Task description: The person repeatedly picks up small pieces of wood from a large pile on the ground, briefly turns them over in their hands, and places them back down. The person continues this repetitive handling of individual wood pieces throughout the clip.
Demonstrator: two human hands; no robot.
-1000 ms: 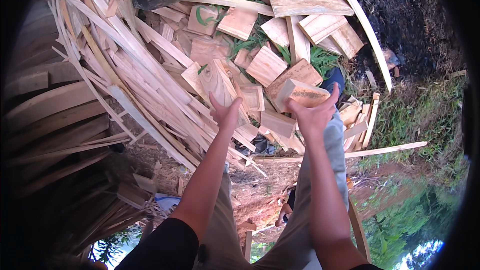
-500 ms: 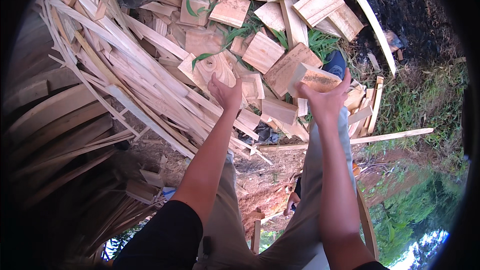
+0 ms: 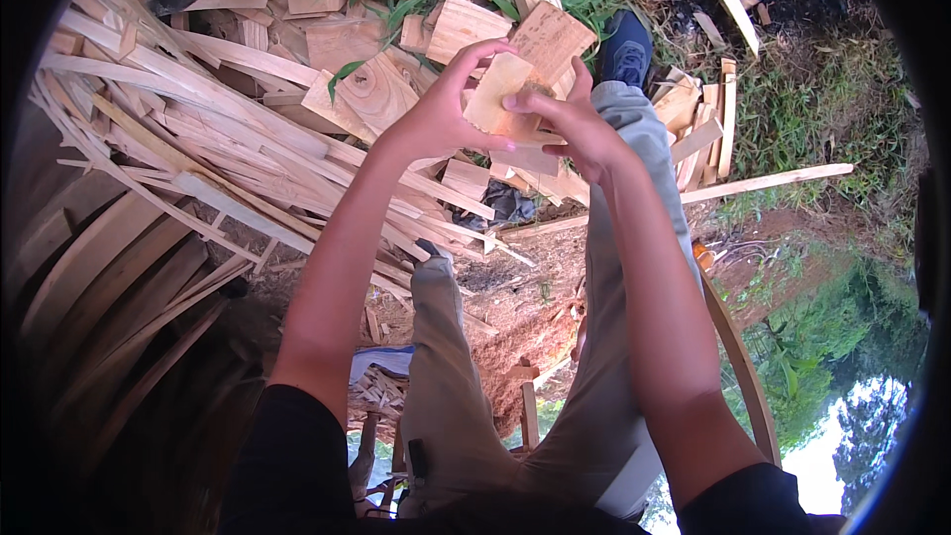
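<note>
Head view: left hand [image 3: 436, 119] has joined right hand [image 3: 575, 129] on wood piece [image 3: 500, 94].

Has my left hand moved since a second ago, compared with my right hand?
Yes. The left hand has closed in toward the right hand; both now grip one small wood block, where before the left was apart.

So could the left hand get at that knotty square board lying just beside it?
Probably yes. The knotty square board lies uncovered on top of the pile beside the left hand, but that hand and the right hand grip a small wood piece.
</note>
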